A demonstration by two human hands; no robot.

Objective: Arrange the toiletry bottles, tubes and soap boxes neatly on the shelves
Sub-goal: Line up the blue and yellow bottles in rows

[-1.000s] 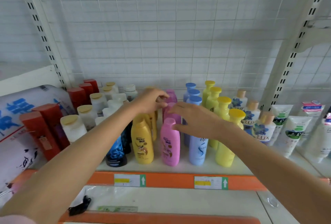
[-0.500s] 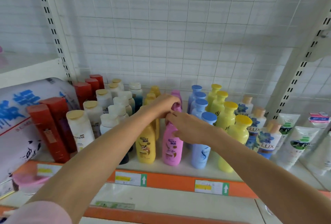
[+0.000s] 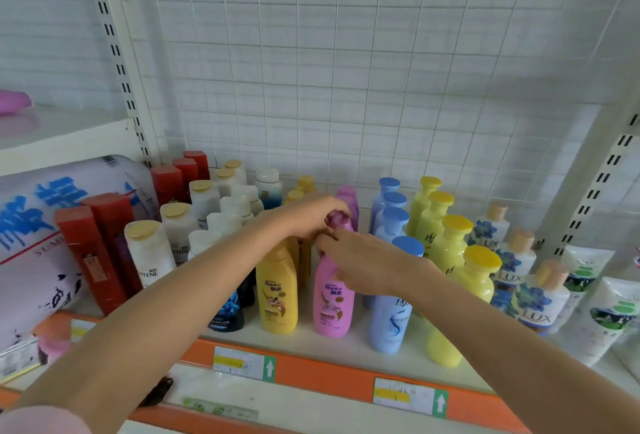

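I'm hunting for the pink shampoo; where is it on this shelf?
The front pink bottle stands at the shelf's front edge near the middle, between a yellow Rejoice bottle and a pale blue bottle.

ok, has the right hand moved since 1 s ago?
Yes. The right hand shifted left, off the front blue bottle's cap, onto the front pink bottle.

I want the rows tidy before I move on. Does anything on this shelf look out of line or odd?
Mostly neat. One dark blue bottle stands at the front between the white Pantene bottles and the yellow Rejoice bottles, matching neither row.
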